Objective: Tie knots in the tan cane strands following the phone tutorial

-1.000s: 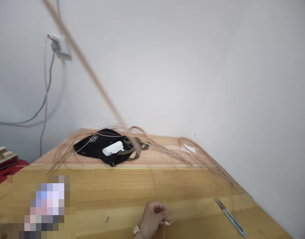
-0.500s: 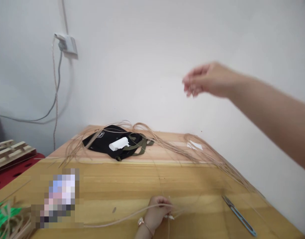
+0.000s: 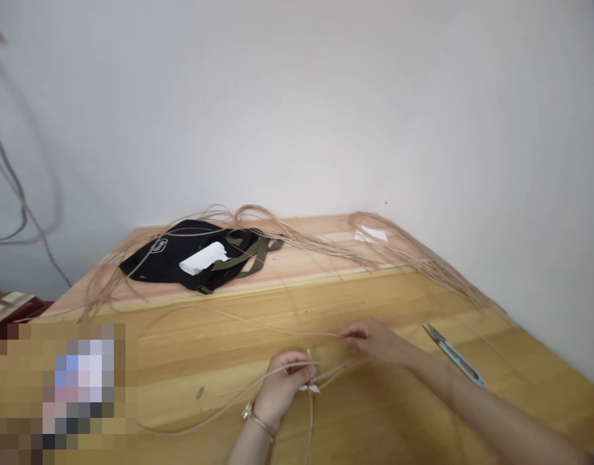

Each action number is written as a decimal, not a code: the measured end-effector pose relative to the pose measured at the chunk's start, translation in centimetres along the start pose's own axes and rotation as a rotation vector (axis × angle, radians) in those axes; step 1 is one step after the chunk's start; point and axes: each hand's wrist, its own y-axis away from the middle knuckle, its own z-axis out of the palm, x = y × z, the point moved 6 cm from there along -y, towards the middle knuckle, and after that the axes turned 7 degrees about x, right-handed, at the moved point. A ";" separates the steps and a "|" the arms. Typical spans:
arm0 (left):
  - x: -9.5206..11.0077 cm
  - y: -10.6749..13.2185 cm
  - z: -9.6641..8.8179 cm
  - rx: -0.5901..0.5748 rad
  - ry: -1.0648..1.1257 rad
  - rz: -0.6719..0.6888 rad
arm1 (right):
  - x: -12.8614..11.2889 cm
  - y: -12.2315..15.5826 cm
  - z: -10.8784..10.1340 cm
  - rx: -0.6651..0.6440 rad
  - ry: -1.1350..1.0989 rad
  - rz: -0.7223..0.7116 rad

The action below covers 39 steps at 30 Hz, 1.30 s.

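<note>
My left hand (image 3: 286, 380), with a watch or bracelet (image 3: 260, 418) at the wrist, is closed on a bundle of thin tan cords (image 3: 229, 402) near the table's front. The cords cross at its fingertips, and scraps of white paper or tape (image 3: 310, 388) show just under them. A little farther back and to the right, my right hand (image 3: 371, 339) pinches the end of a single tan cord (image 3: 272, 329), which runs off to the left in a long loop. Blue-handled thread snips (image 3: 456, 357) lie to the right of this hand.
A black bag (image 3: 175, 255) with olive straps and a white roll (image 3: 203, 257) on it lies at the table's back. Long cords (image 3: 316, 240) spread along the back and right edges, over a white paper (image 3: 371, 234). The wall (image 3: 297, 116) stands behind.
My right hand has come down from high in front of the wall to just above the table beside my left hand. The left hand keeps its hold. The view has shifted to the right.
</note>
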 end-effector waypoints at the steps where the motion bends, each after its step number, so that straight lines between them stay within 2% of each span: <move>1: 0.0 0.0 -0.1 0.001 -0.015 -0.003 | 0.2 -0.1 0.1 -0.016 -0.033 0.009; 5: 0.3 0.1 -0.1 -0.008 -0.059 0.006 | 0.1 -0.3 0.8 -0.157 -0.187 0.064; 10: 0.5 0.3 -0.4 0.042 -0.047 0.007 | -0.9 0.4 2.6 -0.331 -0.345 0.123; 17: 0.6 0.4 -0.1 0.008 -0.046 -0.001 | -0.8 0.8 4.3 -0.555 -0.392 0.212; 19: 0.7 0.3 0.0 -0.014 -0.058 0.021 | -0.9 0.6 4.1 -0.547 -0.395 0.195; 23: 0.6 0.2 0.5 -0.107 -0.100 0.050 | -1.4 -0.5 3.0 -0.380 -0.476 0.158; 26: 0.2 0.3 1.0 -0.150 -0.115 0.038 | -1.8 -1.2 2.9 -0.315 -0.561 0.152; 29: 0.3 0.4 1.0 -0.129 -0.124 0.083 | -2.1 -1.5 3.7 -0.317 -0.583 0.155; 34: 2.0 0.5 0.3 -0.039 -0.160 0.304 | -2.4 -1.5 5.8 -0.367 -0.574 0.208; 39: 2.6 0.6 -0.2 -0.035 -0.166 0.297 | -2.6 -1.6 6.3 -0.415 -0.534 0.241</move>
